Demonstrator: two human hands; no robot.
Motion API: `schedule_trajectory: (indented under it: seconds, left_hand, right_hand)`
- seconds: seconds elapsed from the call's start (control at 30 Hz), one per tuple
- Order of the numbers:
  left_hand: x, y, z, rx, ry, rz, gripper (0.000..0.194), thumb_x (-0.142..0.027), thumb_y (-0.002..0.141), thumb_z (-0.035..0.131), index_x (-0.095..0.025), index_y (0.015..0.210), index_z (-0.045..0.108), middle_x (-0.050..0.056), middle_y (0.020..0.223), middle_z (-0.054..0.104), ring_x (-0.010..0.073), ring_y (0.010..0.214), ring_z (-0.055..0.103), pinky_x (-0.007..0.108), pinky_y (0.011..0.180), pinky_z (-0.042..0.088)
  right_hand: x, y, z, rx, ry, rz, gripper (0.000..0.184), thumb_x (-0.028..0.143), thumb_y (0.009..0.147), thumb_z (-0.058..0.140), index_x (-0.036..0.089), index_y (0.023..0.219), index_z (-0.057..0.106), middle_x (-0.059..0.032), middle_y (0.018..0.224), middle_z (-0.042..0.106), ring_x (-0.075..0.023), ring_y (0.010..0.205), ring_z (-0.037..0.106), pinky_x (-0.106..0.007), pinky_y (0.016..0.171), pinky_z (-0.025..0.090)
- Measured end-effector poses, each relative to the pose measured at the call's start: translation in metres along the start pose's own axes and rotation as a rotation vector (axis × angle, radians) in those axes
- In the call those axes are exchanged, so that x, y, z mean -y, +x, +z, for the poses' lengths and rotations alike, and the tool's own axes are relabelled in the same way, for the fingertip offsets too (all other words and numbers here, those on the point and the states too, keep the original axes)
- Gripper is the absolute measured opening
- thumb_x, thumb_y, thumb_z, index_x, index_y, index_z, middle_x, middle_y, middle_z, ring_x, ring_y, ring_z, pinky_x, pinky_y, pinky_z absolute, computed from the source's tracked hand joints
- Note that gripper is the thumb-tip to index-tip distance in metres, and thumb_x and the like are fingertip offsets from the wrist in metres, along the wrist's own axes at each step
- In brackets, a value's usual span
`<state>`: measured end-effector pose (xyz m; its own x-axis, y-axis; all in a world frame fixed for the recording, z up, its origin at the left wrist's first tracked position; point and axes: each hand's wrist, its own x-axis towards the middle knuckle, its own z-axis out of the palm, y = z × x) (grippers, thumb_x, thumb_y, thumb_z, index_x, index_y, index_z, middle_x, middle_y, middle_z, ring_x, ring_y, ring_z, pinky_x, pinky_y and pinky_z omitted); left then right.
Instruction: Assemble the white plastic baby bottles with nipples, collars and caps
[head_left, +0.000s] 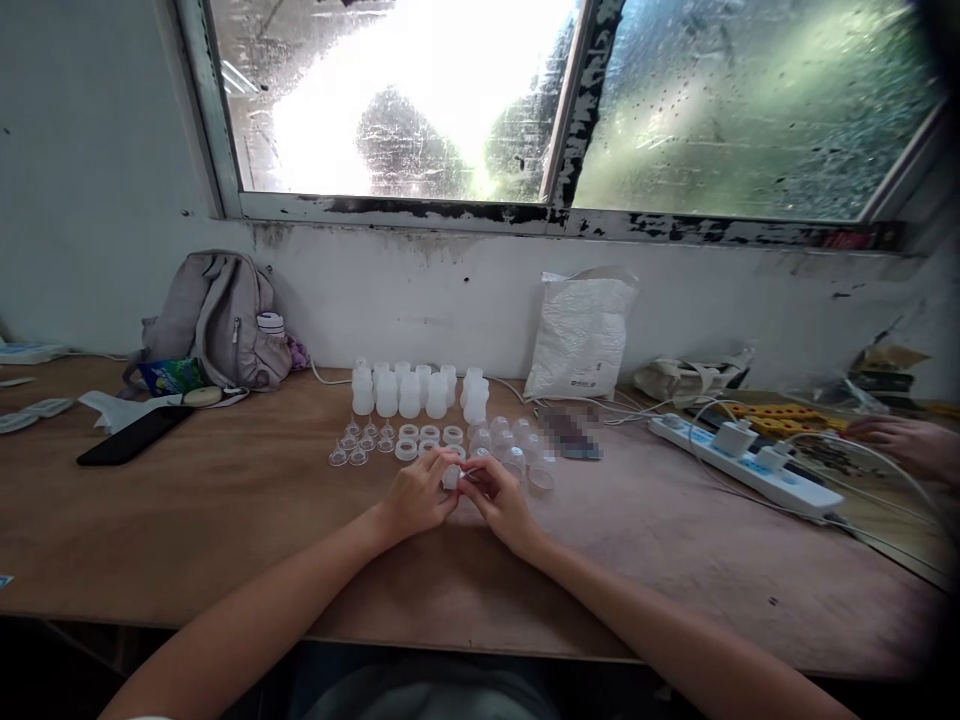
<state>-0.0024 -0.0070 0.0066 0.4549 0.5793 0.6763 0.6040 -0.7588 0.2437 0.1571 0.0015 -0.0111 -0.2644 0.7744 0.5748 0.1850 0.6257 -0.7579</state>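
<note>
Close to the front of the bottle parts, my left hand (pixel 418 494) is closed round a white bottle collar ring (pixel 451 478). My right hand (pixel 501 502) meets it from the right, thumb and fingers pinched at the ring's edge on a small translucent piece too small to make out. Just beyond my hands lie several white collar rings (pixel 429 447) in rows. Clear bottle nipples (pixel 358 457) stand to their left, and transparent domed caps (pixel 540 480) to their right. Behind these, white baby bottles (pixel 409 395) stand upright without tops.
A phone (pixel 135 436) and grey backpack (pixel 225 325) are at the left. A white plastic bag (pixel 581 335) leans on the wall. At the right are a blurred flat item (pixel 577 440), a power strip (pixel 787 485) with cables, and another person's hand (pixel 900 440).
</note>
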Motion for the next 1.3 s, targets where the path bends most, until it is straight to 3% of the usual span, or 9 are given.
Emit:
schedule_trajectory:
  seconds: [0.57, 0.67, 0.77, 0.83, 0.9, 0.97, 1.07, 1.17, 1.3]
  left_hand:
    - [-0.001, 0.002, 0.004, 0.032, -0.198, -0.149, 0.028, -0.018, 0.068, 0.054, -0.020, 0.095, 0.047, 0.003, 0.091, 0.053, 0.0172, 0.084, 0.053, 0.032, 0.074, 0.046]
    - [-0.001, 0.003, -0.003, 0.055, -0.217, -0.142, 0.031, -0.023, 0.070, 0.055, -0.020, 0.100, 0.046, 0.005, 0.096, 0.054, 0.0183, 0.089, 0.053, 0.032, 0.077, 0.045]
    - [0.003, 0.010, -0.020, 0.179, -0.302, -0.039, 0.048, -0.031, 0.069, 0.059, -0.021, 0.112, 0.040, 0.008, 0.111, 0.050, 0.0190, 0.100, 0.050, 0.032, 0.082, 0.043]
    - [0.014, 0.018, -0.035, 0.214, -0.330, -0.074, 0.046, -0.034, 0.075, 0.052, -0.022, 0.116, 0.037, 0.007, 0.115, 0.049, 0.0163, 0.097, 0.052, 0.028, 0.077, 0.046]
    - [0.032, 0.030, -0.051, 0.192, -0.218, -0.192, 0.030, -0.034, 0.082, 0.040, -0.021, 0.109, 0.043, 0.006, 0.102, 0.056, 0.0141, 0.083, 0.056, 0.025, 0.068, 0.046]
    - [0.056, 0.046, -0.065, 0.212, 0.045, -0.314, 0.024, -0.033, 0.083, 0.036, -0.019, 0.097, 0.051, 0.004, 0.086, 0.061, 0.0151, 0.074, 0.057, 0.026, 0.066, 0.045]
    - [0.094, 0.070, -0.080, 0.298, 0.410, -0.472, 0.024, -0.031, 0.081, 0.039, -0.018, 0.095, 0.053, 0.006, 0.086, 0.062, 0.0192, 0.079, 0.057, 0.029, 0.071, 0.042]
    - [0.120, 0.089, -0.084, 0.341, 0.517, -0.517, 0.030, -0.030, 0.084, 0.031, -0.018, 0.108, 0.046, 0.010, 0.093, 0.060, 0.0214, 0.087, 0.056, 0.031, 0.074, 0.041]
    - [0.135, 0.100, -0.078, 0.402, 0.545, -0.570, 0.033, -0.030, 0.084, 0.031, -0.016, 0.111, 0.043, 0.014, 0.097, 0.059, 0.0241, 0.088, 0.056, 0.034, 0.073, 0.041]
  right_hand:
    - [0.008, -0.004, -0.003, -0.059, -0.094, -0.083, 0.013, 0.028, 0.075, 0.055, 0.020, 0.085, 0.058, -0.0044, 0.080, 0.057, -0.0149, 0.070, 0.059, -0.029, 0.063, 0.052]
    - [0.008, -0.001, -0.004, -0.067, -0.121, -0.084, 0.012, 0.027, 0.076, 0.055, 0.020, 0.084, 0.058, -0.0040, 0.079, 0.058, -0.0146, 0.069, 0.058, -0.028, 0.062, 0.052]
    - [0.010, 0.000, -0.006, -0.095, -0.150, -0.088, 0.010, 0.027, 0.076, 0.055, 0.020, 0.084, 0.057, -0.0034, 0.079, 0.057, -0.0137, 0.068, 0.058, -0.027, 0.062, 0.051]
    - [0.012, 0.000, -0.008, -0.102, -0.167, -0.088, 0.010, 0.027, 0.077, 0.054, 0.021, 0.084, 0.057, -0.0032, 0.081, 0.057, -0.0127, 0.066, 0.058, -0.026, 0.060, 0.051]
    - [0.013, 0.000, -0.010, -0.089, -0.191, -0.094, 0.010, 0.028, 0.077, 0.053, 0.021, 0.084, 0.056, -0.0027, 0.080, 0.057, -0.0117, 0.062, 0.057, -0.025, 0.056, 0.050]
    - [0.013, -0.002, -0.011, -0.066, -0.219, -0.116, 0.010, 0.028, 0.077, 0.053, 0.021, 0.084, 0.056, -0.0025, 0.078, 0.057, -0.0112, 0.060, 0.056, -0.025, 0.055, 0.049]
    - [0.013, -0.004, -0.010, -0.018, -0.243, -0.161, 0.010, 0.026, 0.077, 0.053, 0.021, 0.085, 0.057, -0.0032, 0.077, 0.057, -0.0120, 0.061, 0.055, -0.026, 0.057, 0.049]
    - [0.014, -0.005, -0.009, 0.019, -0.256, -0.184, 0.010, 0.026, 0.077, 0.052, 0.021, 0.085, 0.057, -0.0043, 0.077, 0.058, -0.0130, 0.062, 0.054, -0.027, 0.058, 0.048]
    - [0.016, -0.005, -0.010, 0.030, -0.260, -0.194, 0.011, 0.026, 0.077, 0.052, 0.021, 0.085, 0.057, -0.0046, 0.078, 0.058, -0.0134, 0.062, 0.055, -0.027, 0.059, 0.048]
